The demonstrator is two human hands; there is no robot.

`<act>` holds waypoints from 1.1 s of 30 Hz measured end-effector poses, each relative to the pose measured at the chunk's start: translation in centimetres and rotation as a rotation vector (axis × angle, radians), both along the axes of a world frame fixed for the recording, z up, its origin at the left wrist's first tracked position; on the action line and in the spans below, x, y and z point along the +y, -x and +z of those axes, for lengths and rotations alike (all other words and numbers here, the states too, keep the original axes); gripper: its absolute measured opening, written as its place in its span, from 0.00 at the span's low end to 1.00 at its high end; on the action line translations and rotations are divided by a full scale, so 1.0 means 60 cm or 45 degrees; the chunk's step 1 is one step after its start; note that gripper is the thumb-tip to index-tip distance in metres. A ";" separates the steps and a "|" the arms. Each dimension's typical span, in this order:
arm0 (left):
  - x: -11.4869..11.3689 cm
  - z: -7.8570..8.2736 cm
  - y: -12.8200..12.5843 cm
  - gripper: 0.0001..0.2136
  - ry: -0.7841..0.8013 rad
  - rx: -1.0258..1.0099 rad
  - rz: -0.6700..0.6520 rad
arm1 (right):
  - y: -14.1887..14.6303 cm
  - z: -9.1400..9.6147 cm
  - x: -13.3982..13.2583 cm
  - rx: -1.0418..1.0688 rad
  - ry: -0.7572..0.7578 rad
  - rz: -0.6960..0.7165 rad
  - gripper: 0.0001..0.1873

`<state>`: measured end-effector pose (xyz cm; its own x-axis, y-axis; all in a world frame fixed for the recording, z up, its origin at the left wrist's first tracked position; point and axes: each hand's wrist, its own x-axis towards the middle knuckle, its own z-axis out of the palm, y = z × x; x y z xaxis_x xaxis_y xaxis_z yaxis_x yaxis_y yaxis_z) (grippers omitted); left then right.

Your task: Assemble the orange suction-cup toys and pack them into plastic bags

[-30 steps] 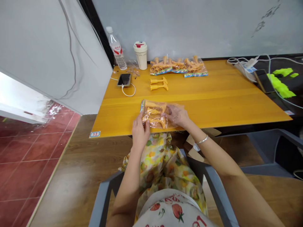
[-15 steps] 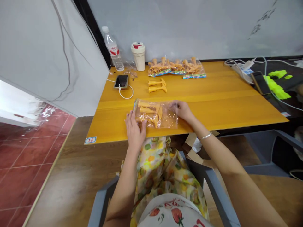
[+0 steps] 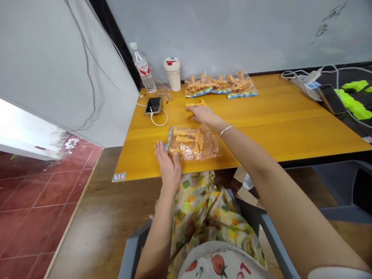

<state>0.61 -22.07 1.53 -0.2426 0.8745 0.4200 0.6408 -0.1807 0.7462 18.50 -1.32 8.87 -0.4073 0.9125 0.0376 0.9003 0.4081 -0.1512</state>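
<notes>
Checking my head-cam feed here: the left hand [image 3: 167, 166] is open, palm down, fingers spread, pressed up against the edge of a clear plastic bag of orange T-shaped pieces [image 3: 193, 143]. That bag lies flat near the front of a yellow wood-grain counter [image 3: 290, 128]. The right arm reaches forward past it, with a thin silver bangle [image 3: 226, 131] on the wrist, and the right hand [image 3: 203, 115] sits on top of some loose orange T-shaped pieces [image 3: 189, 113], fingers draped over them. Honestly can't tell from here if it's actually closed on them. Further back there's a row of the same orange pieces in bags with a colourful printed strip [image 3: 221, 86]. Labels-wise, a small blue-edged sticker [image 3: 119, 176] on the counter corner reads "33", and the clear plastic water bottle [image 3: 142, 69] has a red-and-white label I can't make out.
</notes>
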 end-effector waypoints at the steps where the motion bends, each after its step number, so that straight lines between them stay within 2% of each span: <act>1: 0.000 0.000 0.000 0.35 -0.006 -0.006 0.001 | 0.002 -0.002 -0.005 -0.028 -0.011 0.003 0.31; 4: 0.001 -0.001 0.002 0.35 -0.019 -0.026 -0.006 | -0.016 0.000 -0.024 -0.012 -0.067 -0.057 0.28; 7: 0.000 -0.002 0.005 0.35 -0.018 -0.046 -0.014 | -0.073 0.012 -0.045 0.098 -0.156 -0.182 0.28; 10: -0.003 -0.002 0.006 0.35 -0.013 -0.074 -0.021 | -0.155 0.019 -0.074 0.579 -0.296 -0.335 0.28; 12: -0.004 -0.002 0.007 0.35 -0.005 -0.097 -0.021 | -0.208 0.013 -0.106 0.895 -0.321 -0.436 0.29; 14: -0.004 -0.002 0.007 0.35 -0.003 -0.121 -0.019 | -0.248 0.000 -0.149 1.201 -0.286 -0.522 0.28; 16: -0.005 -0.001 0.007 0.36 -0.008 -0.139 -0.015 | -0.267 -0.018 -0.198 1.453 -0.203 -0.581 0.29; 19: -0.005 0.000 0.008 0.37 -0.001 -0.152 -0.014 | -0.256 -0.040 -0.265 1.705 -0.018 -0.634 0.30; 23: -0.005 0.000 0.011 0.36 0.019 -0.172 -0.008 | -0.195 -0.051 -0.315 1.937 0.235 -0.609 0.32; 28: -0.005 -0.003 0.013 0.35 0.013 -0.180 -0.010 | -0.109 -0.054 -0.312 2.096 0.472 -0.453 0.30; 33: -0.005 0.000 0.011 0.34 0.016 -0.243 -0.022 | -0.052 -0.054 -0.293 2.191 0.762 -0.335 0.28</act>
<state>-0.03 -22.40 1.53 -0.3017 0.8840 0.3571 0.4842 -0.1805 0.8561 21.61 -18.92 5.60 -0.1350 0.9851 -0.1065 -0.3659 -0.1494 -0.9186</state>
